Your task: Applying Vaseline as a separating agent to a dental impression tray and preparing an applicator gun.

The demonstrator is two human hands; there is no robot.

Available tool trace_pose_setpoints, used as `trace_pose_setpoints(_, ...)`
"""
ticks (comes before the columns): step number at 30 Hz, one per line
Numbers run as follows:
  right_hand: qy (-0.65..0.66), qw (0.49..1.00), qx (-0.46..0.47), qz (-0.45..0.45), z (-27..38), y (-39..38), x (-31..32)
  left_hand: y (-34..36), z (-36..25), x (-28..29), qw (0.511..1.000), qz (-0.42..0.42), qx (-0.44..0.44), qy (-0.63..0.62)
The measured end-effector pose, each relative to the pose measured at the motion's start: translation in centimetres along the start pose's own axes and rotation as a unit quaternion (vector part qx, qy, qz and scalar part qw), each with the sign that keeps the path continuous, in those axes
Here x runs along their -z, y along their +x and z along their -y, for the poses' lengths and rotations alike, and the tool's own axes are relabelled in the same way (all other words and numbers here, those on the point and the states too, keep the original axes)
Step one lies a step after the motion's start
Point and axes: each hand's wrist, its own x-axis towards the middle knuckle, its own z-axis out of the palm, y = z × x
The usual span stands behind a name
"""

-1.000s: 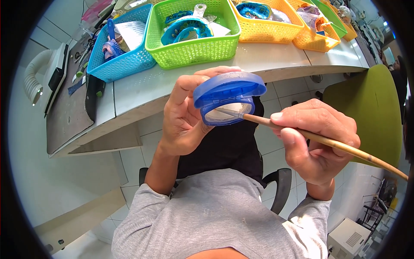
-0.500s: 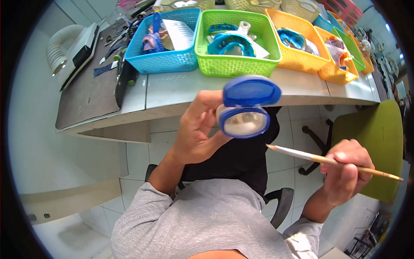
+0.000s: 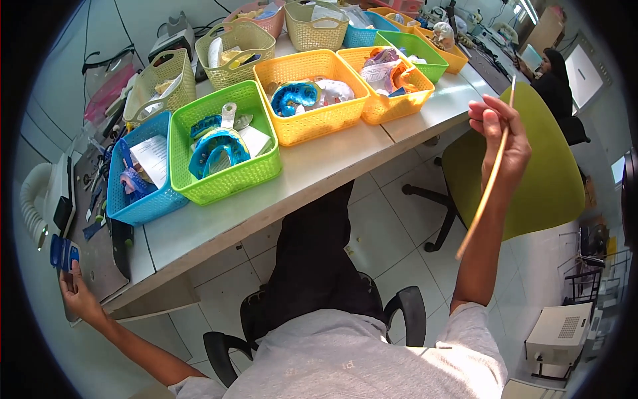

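Baskets [image 3: 224, 174] stand in rows on the table [image 3: 312, 174], trays inside them. At the table's far left, the left hand [image 3: 80, 296] holds a case [image 3: 63, 253] beside a mat [image 3: 93, 226]. To the right, the right hand [image 3: 502, 136] holds a stick [image 3: 488, 179] before a chair [image 3: 545, 179].

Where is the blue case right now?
In the head view the blue case is at the far left, at the left hand, on the table edge beside the grey mat.

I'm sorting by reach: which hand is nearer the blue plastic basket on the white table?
Left. The left hand rests at the table's near-left corner, just below the blue plastic basket. The right hand is raised far right, holding a thin wooden stick.
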Motion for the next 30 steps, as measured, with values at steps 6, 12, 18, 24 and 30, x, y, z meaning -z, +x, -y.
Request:
trace_pose_setpoints(6,-0.199,0.962,0.060,0.177,-2.7,5.5,-4.8,0.1,3.2,0.2,0.971,-0.044,-0.013,0.234)
trace_pose_setpoints(12,-0.144,0.900,0.167,0.376,-6.1,10.6,-6.7,-1.2,1.6,0.2,0.960,0.024,0.034,0.275)
trace_pose_setpoints(18,-0.317,0.802,0.178,0.475,-5.2,11.3,-6.8,-5.2,0.2,0.2,0.968,-0.131,-0.081,0.200)
trace_pose_setpoints(24,-0.310,0.816,0.232,0.429,-4.5,11.8,-5.6,-10.1,-3.6,-1.6,0.950,-0.265,-0.130,0.098)
trace_pose_setpoints(30,-0.285,0.893,0.229,0.261,-3.7,12.0,-2.7,-14.0,-10.3,-7.7,0.948,-0.236,-0.201,-0.072)
